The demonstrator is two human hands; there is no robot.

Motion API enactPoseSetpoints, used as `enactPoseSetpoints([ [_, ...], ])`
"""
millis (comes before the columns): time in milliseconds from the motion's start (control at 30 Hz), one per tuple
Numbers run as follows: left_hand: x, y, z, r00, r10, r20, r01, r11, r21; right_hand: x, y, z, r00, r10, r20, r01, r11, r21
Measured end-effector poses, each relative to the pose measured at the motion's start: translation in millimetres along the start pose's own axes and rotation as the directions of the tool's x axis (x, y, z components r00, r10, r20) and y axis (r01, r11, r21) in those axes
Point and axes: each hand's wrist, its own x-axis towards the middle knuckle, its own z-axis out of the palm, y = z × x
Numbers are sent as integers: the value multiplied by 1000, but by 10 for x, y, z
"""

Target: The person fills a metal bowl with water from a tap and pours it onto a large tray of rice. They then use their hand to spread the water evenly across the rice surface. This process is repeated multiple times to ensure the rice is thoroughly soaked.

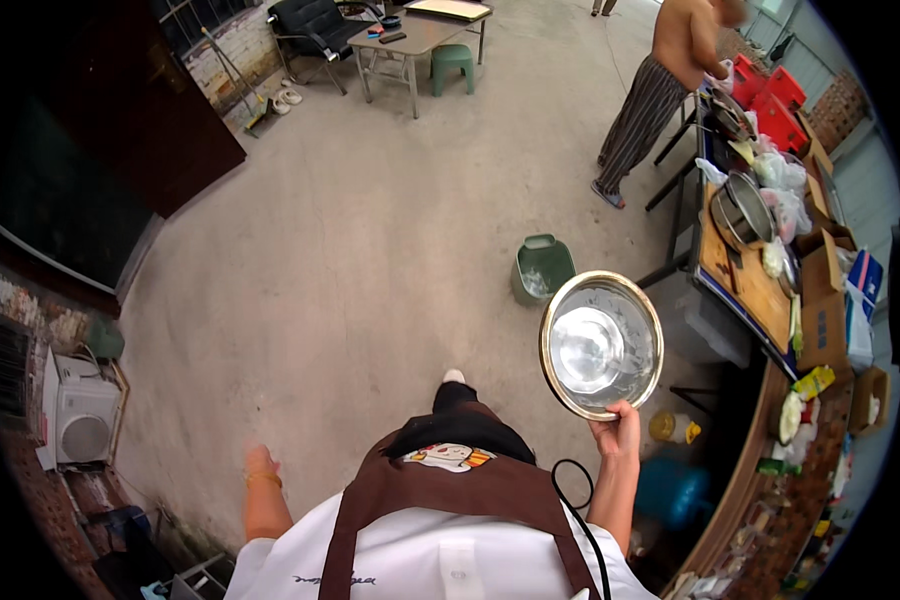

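A round stainless steel basin [592, 348] is held out at my right side, its inside facing up and no solid contents showing. My right hand [617, 430] grips its near rim, thumb over the edge, with the other fingers mostly hidden beneath. At my left side hangs my left hand [261, 462], away from any object; its fingers are smeared and I cannot make out their pose. Just beyond the basin, a green plastic bin [542, 270] with some pale stuff inside stands on the concrete floor.
Along the right runs a table [760, 290] with a large pot [742, 212], plastic bags and cartons. A person [650, 95] stands at its far end. A yellow-capped oil bottle [673, 428] and blue water jug [675, 490] sit below. A small table [420, 35] stands far ahead.
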Motion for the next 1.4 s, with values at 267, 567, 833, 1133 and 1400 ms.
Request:
enactPoseSetpoints([
  [267,250,1654,187,992,-44,117,-35,801,597,1926,-741,1773,998,6,-64,-7,1000,-22],
  [567,2172,4636,1014,956,94,279,-261,708,656,4435,-1713,3591,996,-6,-85,9,999,35],
  [833,4493,9505,1431,983,-25,182,111,870,-481,6386,-2907,5228,993,-84,-82,81,996,-41],
  [1133,4813,11700,2610,925,-275,262,375,764,-525,8729,-4208,6809,1000,7,-28,-9,998,-58],
  [1400,4291,11887,2877,974,-191,122,42,683,729,10962,-4970,8352,994,54,92,-40,989,-144],
])
